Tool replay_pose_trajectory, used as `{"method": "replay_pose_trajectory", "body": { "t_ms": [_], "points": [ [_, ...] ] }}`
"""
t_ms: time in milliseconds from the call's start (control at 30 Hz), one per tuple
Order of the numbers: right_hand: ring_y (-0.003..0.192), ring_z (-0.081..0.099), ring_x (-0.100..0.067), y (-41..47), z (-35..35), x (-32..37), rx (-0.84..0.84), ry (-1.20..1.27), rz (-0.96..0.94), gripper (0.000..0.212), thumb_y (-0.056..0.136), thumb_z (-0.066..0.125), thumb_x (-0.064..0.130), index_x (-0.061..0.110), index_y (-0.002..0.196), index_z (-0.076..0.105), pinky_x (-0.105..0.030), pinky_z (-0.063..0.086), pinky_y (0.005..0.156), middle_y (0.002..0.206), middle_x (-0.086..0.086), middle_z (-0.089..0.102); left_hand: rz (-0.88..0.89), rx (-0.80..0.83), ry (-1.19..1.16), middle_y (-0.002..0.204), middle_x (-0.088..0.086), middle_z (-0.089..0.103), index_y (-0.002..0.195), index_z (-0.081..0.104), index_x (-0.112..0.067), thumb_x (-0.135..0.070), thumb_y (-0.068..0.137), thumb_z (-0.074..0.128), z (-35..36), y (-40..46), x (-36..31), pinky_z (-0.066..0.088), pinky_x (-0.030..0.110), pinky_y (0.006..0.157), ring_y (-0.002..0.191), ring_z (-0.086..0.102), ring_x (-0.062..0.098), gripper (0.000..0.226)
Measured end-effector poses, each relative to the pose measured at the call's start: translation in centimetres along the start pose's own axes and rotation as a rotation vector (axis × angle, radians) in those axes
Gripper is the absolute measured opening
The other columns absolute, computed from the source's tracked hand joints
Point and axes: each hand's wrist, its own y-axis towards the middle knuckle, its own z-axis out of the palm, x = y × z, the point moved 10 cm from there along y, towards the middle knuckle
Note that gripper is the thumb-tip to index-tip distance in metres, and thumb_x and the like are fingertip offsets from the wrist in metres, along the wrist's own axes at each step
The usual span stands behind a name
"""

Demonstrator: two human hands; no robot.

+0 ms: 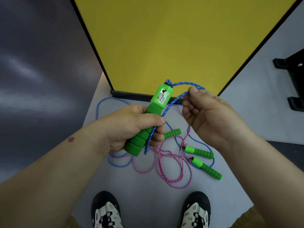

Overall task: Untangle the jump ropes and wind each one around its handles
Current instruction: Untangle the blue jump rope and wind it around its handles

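My left hand [131,127] grips a green foam handle [153,119] with a counter window, tilted up to the right, and pins a strand of blue rope [171,104] against it. My right hand [209,117] pinches a loop of that blue rope near the handle's top. On the grey floor below lie a tangled pink rope [171,168] and more blue rope. Three other green handles lie there: one [172,133] partly behind my left hand, and two [199,151] [207,168] at the right, tied to the pink rope.
A yellow panel [172,38] with a black frame stands just beyond the ropes. My two shoes [107,211] [195,211] stand on the grey floor [148,186] below the tangle. A black stand [291,74] sits at the far right.
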Motion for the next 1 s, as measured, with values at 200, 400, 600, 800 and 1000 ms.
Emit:
{"method": "replay_pose_trajectory", "body": {
  "t_ms": [200,400,600,800,1000],
  "points": [
    [0.068,0.062,-0.012,-1.0,2.4,-2.3,0.141,-0.12,0.083,0.006,0.092,0.066,0.015,0.01,0.09,0.063,-0.022,0.054,0.065,0.073,-0.003,0.064,-0.002,-0.004,-0.019,0.071,0.01,0.066,0.094,0.063,-0.001,-0.007,0.095,0.063,0.1,0.0,0.0,0.058,0.032,0.061,0.06,0.066,0.019,0.007],
    [0.072,0.069,-0.014,-2.0,3.7,-3.4,0.227,-0.192,0.093,0.007,0.093,0.062,0.006,0.008,0.094,0.069,-0.02,0.054,0.062,0.083,-0.008,0.073,0.012,-0.007,-0.034,0.069,0.008,0.066,0.089,0.064,-0.003,-0.006,0.096,0.061,0.0,-0.1,-0.2,0.057,0.031,0.058,0.058,0.064,0.018,0.008],
    [0.065,0.062,-0.01,-1.1,2.3,-2.1,0.106,-0.156,0.031,0.005,0.092,0.064,0.007,0.011,0.09,0.067,-0.021,0.054,0.063,0.071,-0.001,0.067,-0.001,-0.02,-0.024,0.07,0.008,0.067,0.095,0.063,-0.001,-0.009,0.096,0.063,-0.3,-0.1,0.0,0.059,0.031,0.06,0.06,0.067,0.018,0.008],
    [0.071,0.063,-0.011,0.0,-0.1,0.3,-0.03,-0.081,-0.042,0.007,0.093,0.067,0.013,0.015,0.086,0.067,-0.023,0.053,0.069,0.077,-0.001,0.066,0.001,-0.016,-0.029,0.071,0.009,0.068,0.093,0.063,-0.001,-0.009,0.096,0.063,-0.2,0.0,-0.1,0.059,0.031,0.061,0.061,0.067,0.018,0.008],
    [0.072,0.062,-0.012,0.2,-0.8,0.3,-0.056,-0.006,-0.017,0.007,0.092,0.069,0.016,0.014,0.089,0.063,-0.023,0.054,0.069,0.081,-0.002,0.065,0.008,-0.016,-0.016,0.071,0.009,0.069,0.095,0.063,0.0,-0.008,0.095,0.063,-0.1,-0.1,-0.2,0.059,0.032,0.061,0.06,0.068,0.018,0.008]
  ]
}}
